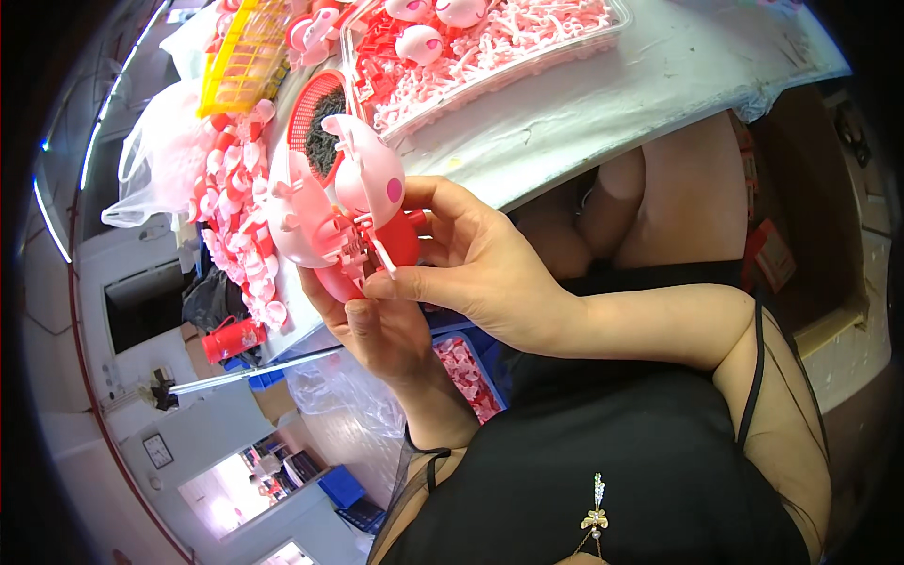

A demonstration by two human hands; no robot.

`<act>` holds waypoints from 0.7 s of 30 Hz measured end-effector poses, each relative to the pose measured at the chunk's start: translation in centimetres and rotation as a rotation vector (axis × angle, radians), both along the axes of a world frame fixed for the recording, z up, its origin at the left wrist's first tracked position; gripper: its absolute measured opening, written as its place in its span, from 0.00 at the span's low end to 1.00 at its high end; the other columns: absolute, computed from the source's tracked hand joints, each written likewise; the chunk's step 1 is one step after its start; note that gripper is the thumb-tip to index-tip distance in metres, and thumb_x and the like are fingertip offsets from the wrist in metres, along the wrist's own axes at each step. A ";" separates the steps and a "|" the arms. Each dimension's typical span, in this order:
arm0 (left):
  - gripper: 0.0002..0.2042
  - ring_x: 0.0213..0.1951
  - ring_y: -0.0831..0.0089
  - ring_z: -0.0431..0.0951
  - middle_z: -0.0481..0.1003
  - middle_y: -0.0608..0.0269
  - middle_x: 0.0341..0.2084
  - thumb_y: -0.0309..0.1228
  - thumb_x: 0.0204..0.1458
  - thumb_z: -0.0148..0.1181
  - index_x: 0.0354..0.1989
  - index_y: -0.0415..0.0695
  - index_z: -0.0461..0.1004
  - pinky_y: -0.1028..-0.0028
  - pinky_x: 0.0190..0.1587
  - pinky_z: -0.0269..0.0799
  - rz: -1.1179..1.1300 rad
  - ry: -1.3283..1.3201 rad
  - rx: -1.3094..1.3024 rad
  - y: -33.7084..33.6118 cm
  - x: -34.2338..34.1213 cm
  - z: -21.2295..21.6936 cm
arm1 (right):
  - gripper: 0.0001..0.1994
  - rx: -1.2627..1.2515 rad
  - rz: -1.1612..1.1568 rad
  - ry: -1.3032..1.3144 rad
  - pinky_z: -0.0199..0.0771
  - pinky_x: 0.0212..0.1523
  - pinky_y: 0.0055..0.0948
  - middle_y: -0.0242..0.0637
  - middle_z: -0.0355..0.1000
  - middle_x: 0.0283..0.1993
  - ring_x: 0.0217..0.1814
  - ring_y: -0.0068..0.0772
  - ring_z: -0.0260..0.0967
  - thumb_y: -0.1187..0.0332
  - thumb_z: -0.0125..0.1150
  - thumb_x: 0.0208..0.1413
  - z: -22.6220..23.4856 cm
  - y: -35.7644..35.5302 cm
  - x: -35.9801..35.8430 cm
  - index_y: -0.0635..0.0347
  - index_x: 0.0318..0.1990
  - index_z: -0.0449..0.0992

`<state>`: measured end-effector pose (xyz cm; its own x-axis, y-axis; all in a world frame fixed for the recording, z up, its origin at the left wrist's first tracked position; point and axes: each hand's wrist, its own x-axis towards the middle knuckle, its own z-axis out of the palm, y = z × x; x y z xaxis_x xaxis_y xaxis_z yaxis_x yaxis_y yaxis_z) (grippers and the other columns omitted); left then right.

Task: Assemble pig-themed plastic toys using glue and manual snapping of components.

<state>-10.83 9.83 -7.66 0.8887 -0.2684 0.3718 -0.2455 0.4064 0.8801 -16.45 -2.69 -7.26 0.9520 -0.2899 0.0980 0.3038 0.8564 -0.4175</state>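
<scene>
Held a pink-and-red toy [325, 226], with its two head halves parted, in both hands, just nearer than a red basket [301, 121] on the table [697, 56]. Cradled the red lower end in the left hand [381, 341], with the thumb in front and fingers behind. Gripped the toy's right side with the right hand [476, 254], thumb at a thin pale lever [384, 256]. Could not tell touch from pinch there.
</scene>
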 end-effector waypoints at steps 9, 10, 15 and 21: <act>0.31 0.60 0.54 0.63 0.59 0.49 0.61 0.35 0.52 0.61 0.64 0.46 0.56 0.54 0.60 0.63 -0.062 -0.099 0.060 -1.6 -0.3 1.0 | 0.29 0.006 0.006 0.017 0.69 0.51 0.26 0.37 0.71 0.46 0.50 0.25 0.68 0.70 0.71 0.45 0.1 0.0 -0.1 0.64 0.55 0.63; 0.31 0.60 0.53 0.63 0.59 0.49 0.61 0.35 0.52 0.61 0.64 0.45 0.56 0.54 0.60 0.63 -0.052 -0.102 0.067 -1.6 -0.3 1.0 | 0.29 0.005 0.007 0.017 0.69 0.51 0.26 0.37 0.71 0.46 0.50 0.25 0.68 0.70 0.71 0.45 0.1 0.0 -0.1 0.64 0.55 0.63; 0.31 0.59 0.54 0.64 0.59 0.46 0.60 0.35 0.53 0.59 0.64 0.40 0.55 0.55 0.60 0.64 -0.031 -0.120 0.117 -2.1 -0.7 1.2 | 0.29 0.011 0.030 0.032 0.69 0.50 0.25 0.37 0.71 0.46 0.49 0.24 0.67 0.69 0.72 0.44 -0.1 -0.4 0.1 0.63 0.53 0.64; 0.26 0.56 0.55 0.68 0.64 0.44 0.56 0.35 0.58 0.52 0.62 0.37 0.56 0.58 0.58 0.67 0.102 -0.217 0.272 -2.2 -1.2 1.3 | 0.24 -0.017 0.106 0.053 0.72 0.49 0.25 0.35 0.70 0.46 0.49 0.21 0.69 0.78 0.66 0.48 -0.1 -0.9 -0.1 0.59 0.53 0.63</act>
